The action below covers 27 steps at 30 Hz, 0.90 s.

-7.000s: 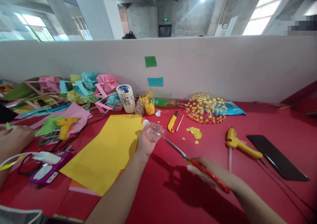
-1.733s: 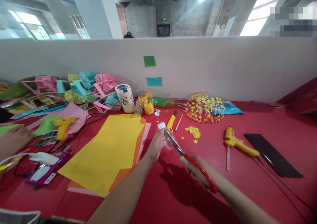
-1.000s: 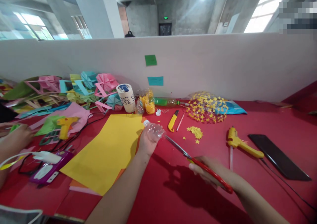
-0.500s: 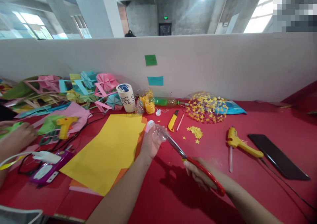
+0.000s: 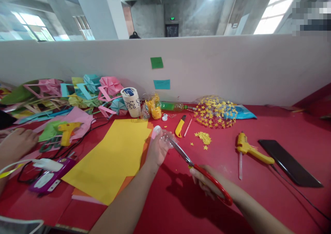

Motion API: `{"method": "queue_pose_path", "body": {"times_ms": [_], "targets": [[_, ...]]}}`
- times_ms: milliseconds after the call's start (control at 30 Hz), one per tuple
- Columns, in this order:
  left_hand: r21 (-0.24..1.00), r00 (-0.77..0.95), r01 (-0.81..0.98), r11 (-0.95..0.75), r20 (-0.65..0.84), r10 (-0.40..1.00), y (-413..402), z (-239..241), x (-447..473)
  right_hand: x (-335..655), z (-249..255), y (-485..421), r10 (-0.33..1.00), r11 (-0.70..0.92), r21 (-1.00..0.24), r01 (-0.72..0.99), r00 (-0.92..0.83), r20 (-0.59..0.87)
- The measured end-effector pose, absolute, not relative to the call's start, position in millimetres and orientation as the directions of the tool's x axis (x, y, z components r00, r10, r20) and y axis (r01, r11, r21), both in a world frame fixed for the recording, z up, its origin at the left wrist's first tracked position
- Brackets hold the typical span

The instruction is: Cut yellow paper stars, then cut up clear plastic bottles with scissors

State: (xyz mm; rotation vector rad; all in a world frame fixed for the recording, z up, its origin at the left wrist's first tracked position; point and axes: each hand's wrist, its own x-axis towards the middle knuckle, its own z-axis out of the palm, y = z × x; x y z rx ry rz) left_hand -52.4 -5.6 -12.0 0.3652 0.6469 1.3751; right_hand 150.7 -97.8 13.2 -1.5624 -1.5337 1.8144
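My left hand [image 5: 157,149] is closed around a clear plastic bottle piece [image 5: 165,139] with a white cap at its far end. In my right hand [image 5: 205,182] are scissors [image 5: 199,170] with red handles. Their blade tips reach the edge of the clear plastic; whether the blades are parted is hard to see. Just beyond lie a yellow utility knife [image 5: 180,126] and a thin pink-striped stick [image 5: 188,127]. A small pile of yellow paper stars [image 5: 203,137] is to the right of them.
Yellow paper sheets [image 5: 111,158] lie left of my arm. A glue gun [image 5: 249,149] and a black phone [image 5: 289,163] are at right. Farther left are a purple power strip [image 5: 53,175], another glue gun [image 5: 67,132] and another person's hand [image 5: 19,142]. A white partition [image 5: 207,65] stands behind.
The scissors have moved slightly left, farther into the clear plastic. My left hand stays nearly in place. At left, the green item by the other person's hand has gone from view.
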Motion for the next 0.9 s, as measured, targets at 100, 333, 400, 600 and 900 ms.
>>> {"method": "queue_pose_path", "body": {"times_ms": [100,333,400,600,900], "targets": [[0.593,0.067,-0.784,0.184,-0.213,0.975,-6,-10,-52,151,13,-98,0.768,-0.386,-0.836,0.390,-0.366,-0.526],[0.585,0.058,-0.789,0.188,-0.233,0.971,-6,-10,-53,152,9,-97,0.773,-0.373,-0.837,0.399,-0.365,-0.519],[0.590,0.067,-0.785,0.192,-0.227,0.972,-6,-10,-53,153,8,-97,0.773,-0.371,-0.836,0.404,-0.364,-0.519],[0.589,0.077,-0.788,0.178,-0.193,0.978,-6,-11,-54,151,12,-97,0.782,-0.355,-0.841,0.408,-0.364,-0.506],[0.548,0.060,-0.820,0.162,-0.199,0.978,-1,-16,-57,145,22,-95,0.776,-0.385,-0.767,0.514,-0.270,-0.570]]}}
